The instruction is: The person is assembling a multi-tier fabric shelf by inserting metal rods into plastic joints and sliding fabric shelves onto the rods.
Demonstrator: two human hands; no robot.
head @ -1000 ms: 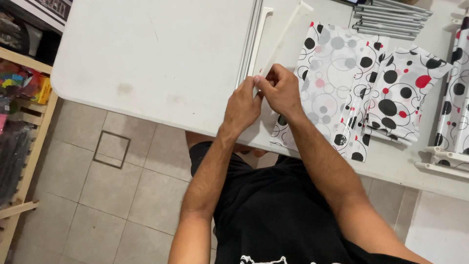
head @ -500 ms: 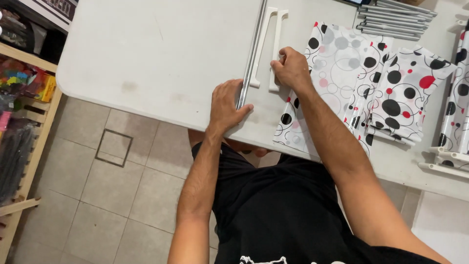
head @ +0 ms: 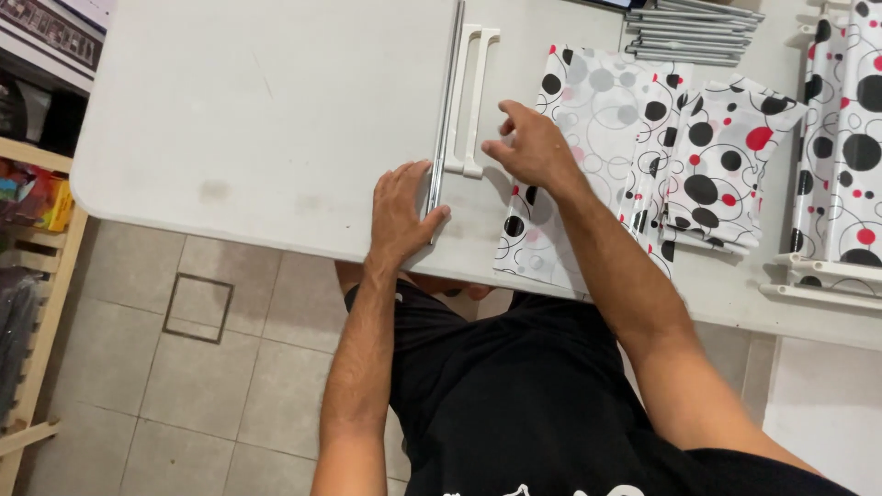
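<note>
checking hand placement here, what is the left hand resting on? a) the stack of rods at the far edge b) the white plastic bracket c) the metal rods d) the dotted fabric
c: the left hand lies flat on the table with its fingers on the near end of the metal rods, while the right hand hovers by the white bracket and dotted fabric.

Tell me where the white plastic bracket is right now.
In the head view, the white plastic bracket lies on the white table, just right of the metal rods, by the right hand.
</note>
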